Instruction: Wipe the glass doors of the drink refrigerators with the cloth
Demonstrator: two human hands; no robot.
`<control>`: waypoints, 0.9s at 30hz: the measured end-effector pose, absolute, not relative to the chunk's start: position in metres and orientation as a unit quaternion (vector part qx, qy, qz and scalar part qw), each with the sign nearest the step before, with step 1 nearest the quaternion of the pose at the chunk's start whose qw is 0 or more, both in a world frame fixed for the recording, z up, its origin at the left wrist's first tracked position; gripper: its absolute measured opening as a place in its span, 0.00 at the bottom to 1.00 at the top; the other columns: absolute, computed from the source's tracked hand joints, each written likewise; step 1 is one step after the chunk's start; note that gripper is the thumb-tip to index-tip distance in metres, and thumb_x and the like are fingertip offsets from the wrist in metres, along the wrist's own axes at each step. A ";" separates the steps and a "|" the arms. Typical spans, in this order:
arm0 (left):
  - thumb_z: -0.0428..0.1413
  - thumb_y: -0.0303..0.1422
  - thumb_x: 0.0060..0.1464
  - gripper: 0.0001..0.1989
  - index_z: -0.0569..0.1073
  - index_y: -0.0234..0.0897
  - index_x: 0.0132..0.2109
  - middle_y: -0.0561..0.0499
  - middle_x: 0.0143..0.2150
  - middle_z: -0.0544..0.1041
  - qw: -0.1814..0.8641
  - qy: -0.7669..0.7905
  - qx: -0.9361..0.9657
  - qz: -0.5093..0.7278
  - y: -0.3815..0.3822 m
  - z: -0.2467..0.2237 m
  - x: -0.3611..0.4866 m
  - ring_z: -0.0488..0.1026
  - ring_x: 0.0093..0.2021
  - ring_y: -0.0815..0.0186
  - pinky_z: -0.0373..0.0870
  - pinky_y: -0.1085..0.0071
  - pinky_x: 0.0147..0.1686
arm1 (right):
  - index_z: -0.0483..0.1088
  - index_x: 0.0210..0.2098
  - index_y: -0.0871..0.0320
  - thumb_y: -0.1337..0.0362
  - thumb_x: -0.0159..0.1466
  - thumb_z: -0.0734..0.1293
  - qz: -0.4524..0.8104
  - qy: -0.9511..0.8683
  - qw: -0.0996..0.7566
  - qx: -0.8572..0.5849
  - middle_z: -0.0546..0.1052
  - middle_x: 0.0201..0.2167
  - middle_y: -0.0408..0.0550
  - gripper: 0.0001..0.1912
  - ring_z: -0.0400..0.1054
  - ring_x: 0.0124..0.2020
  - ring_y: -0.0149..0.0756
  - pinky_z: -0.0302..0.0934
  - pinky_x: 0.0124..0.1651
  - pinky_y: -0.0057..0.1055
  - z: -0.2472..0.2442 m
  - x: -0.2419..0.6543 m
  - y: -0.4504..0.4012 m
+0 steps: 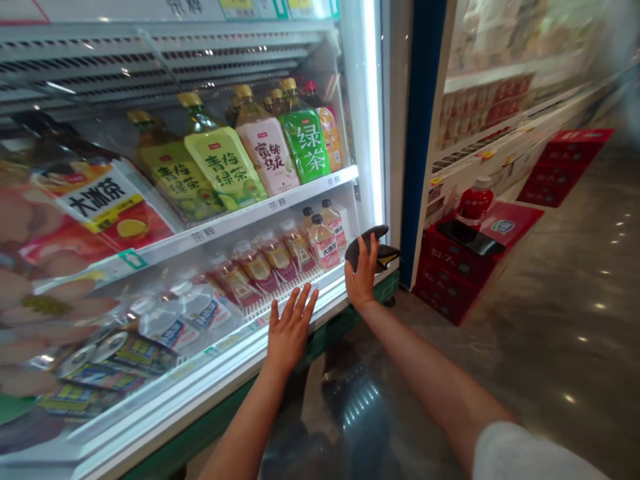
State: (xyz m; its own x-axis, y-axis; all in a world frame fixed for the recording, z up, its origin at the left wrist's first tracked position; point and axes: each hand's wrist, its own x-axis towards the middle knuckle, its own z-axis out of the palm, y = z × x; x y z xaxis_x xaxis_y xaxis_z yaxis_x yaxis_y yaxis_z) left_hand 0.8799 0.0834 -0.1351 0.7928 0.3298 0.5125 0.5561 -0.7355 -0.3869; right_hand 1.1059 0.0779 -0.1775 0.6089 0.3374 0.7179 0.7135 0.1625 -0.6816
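My left hand (pixel 291 327) is spread, palm down, at the front edge of a lit drinks fridge (pixel 200 400), with nothing in it. To its right, my right hand (pixel 361 273) lies with fingers apart over a dark, flat object (pixel 373 239) at the fridge's right corner; it seems to touch it, though a grip cannot be made out. Small bottles with pink labels (pixel 325 243) stand on the lower shelf just behind my hands. Large tea bottles, among them a green-labelled one (pixel 306 143), lean on the shelf above.
Red boxes (pixel 450 280) stand on the floor at the right, with a red-capped-label bottle (pixel 474 201) and a black phone (pixel 470 238) on top. More red boxes (pixel 565 163) are farther back. Cans (pixel 135 353) lie at the lower left.
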 end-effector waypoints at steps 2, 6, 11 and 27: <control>0.50 0.24 0.63 0.41 0.42 0.49 0.77 0.50 0.75 0.54 0.272 -0.257 -0.901 -0.220 0.081 -0.135 0.874 0.38 0.77 0.66 0.18 0.53 0.74 | 0.51 0.74 0.49 0.66 0.67 0.62 -0.153 -0.490 0.595 -0.619 0.44 0.77 0.53 0.37 0.32 0.78 0.53 0.49 0.72 0.61 -0.177 1.088 0.076; 0.51 0.27 0.64 0.40 0.42 0.47 0.77 0.48 0.75 0.52 0.276 -0.273 -0.892 -0.233 0.079 -0.136 0.861 0.33 0.77 0.67 0.17 0.54 0.73 | 0.68 0.65 0.44 0.69 0.64 0.65 -0.133 -0.647 0.484 -0.575 0.59 0.73 0.50 0.30 0.41 0.77 0.55 0.56 0.68 0.60 -0.207 1.082 0.060; 0.53 0.28 0.64 0.41 0.42 0.48 0.77 0.48 0.76 0.51 0.271 -0.294 -0.886 -0.236 0.078 -0.140 0.841 0.32 0.77 0.65 0.16 0.51 0.73 | 0.55 0.72 0.48 0.67 0.68 0.62 -0.122 -0.531 0.576 -0.609 0.46 0.77 0.52 0.34 0.33 0.78 0.52 0.48 0.73 0.61 -0.193 1.097 0.063; 0.54 0.26 0.61 0.45 0.40 0.49 0.77 0.49 0.76 0.50 0.274 -0.288 -0.891 -0.221 0.077 -0.123 0.784 0.33 0.77 0.63 0.15 0.48 0.72 | 0.58 0.72 0.49 0.70 0.68 0.61 -0.172 -0.555 0.558 -0.592 0.45 0.78 0.48 0.33 0.27 0.78 0.50 0.47 0.73 0.61 -0.156 1.060 0.066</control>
State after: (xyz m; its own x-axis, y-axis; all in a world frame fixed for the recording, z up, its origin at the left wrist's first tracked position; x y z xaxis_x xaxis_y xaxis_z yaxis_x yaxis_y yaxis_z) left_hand 0.7841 0.0765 -0.1229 0.7370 0.3917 0.5509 0.6337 -0.6841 -0.3613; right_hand 1.0596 0.0663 -0.1563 0.3254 0.4659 0.8228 0.8490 0.2391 -0.4712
